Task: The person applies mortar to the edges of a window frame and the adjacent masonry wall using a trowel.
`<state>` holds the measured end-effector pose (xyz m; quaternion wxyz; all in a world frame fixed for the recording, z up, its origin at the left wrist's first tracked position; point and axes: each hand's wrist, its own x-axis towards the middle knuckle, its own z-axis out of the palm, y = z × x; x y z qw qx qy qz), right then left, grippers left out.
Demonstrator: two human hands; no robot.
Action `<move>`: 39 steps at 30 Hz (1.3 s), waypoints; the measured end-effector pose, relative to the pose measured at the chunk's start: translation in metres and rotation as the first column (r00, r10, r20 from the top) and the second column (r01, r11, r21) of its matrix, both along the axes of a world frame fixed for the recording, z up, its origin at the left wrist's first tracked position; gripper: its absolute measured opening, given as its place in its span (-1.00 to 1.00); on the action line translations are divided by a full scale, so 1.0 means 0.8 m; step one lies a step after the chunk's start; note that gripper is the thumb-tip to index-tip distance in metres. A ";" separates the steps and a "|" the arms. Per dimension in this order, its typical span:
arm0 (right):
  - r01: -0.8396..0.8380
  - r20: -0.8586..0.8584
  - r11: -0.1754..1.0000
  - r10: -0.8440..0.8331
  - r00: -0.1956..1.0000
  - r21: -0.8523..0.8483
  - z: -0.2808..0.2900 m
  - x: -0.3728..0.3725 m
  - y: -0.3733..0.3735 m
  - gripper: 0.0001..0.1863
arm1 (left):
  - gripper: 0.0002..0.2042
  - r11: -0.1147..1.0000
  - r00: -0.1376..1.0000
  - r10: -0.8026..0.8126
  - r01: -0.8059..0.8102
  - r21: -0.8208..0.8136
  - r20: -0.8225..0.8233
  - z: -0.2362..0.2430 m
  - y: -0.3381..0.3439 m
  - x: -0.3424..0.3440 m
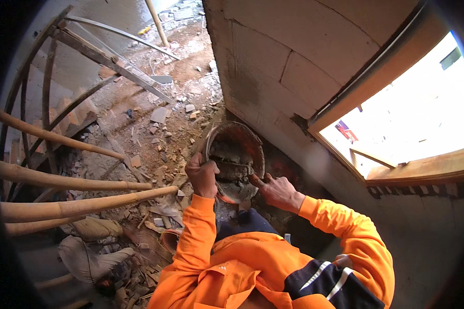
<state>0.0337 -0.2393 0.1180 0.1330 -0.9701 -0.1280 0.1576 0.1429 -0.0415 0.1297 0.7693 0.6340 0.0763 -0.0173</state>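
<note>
A round, mortar-crusted bucket (261,147) stands in front of me beside the wall, with wet grey mortar (227,151) inside. At its left rim my left hand (202,176) is closed, its thumb toward the opening. A thin straight edge runs across the mortar from near that hand; I cannot make out what it belongs to. My right hand (279,192) is at the right rim, index finger and thumb reaching over the mortar and the other fingers curled. Whatever lies in either hand is hidden. Both arms wear orange sleeves.
Bamboo poles (87,205) and curved dark bars (47,98) jut in from the left. Broken tile and rubble (160,114) cover the floor. A block wall (273,67) with a wood-framed opening (423,167) rises right. Another person's trousered legs (90,257) show lower left.
</note>
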 end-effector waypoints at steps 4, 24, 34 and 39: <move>0.052 0.021 0.981 -0.057 0.998 0.185 0.030 -0.022 -0.042 -0.47 | -0.86 0.998 0.998 -0.056 0.056 0.009 0.006 -0.012 0.010 -0.011; 0.246 -0.123 0.932 -0.220 0.968 0.268 0.041 -0.056 0.071 -0.59 | -0.84 0.982 0.983 -0.160 0.169 -0.090 0.092 -0.022 0.079 -0.017; 0.289 -0.179 0.950 -0.266 0.947 0.117 0.013 -0.076 0.030 -0.71 | -0.88 0.925 0.907 -0.376 0.356 0.132 0.187 -0.052 0.096 -0.019; 0.550 -0.544 0.493 -0.173 0.821 0.674 0.003 -0.084 0.111 -0.52 | -0.58 0.899 0.886 -0.437 0.433 0.061 0.153 -0.001 0.098 -0.037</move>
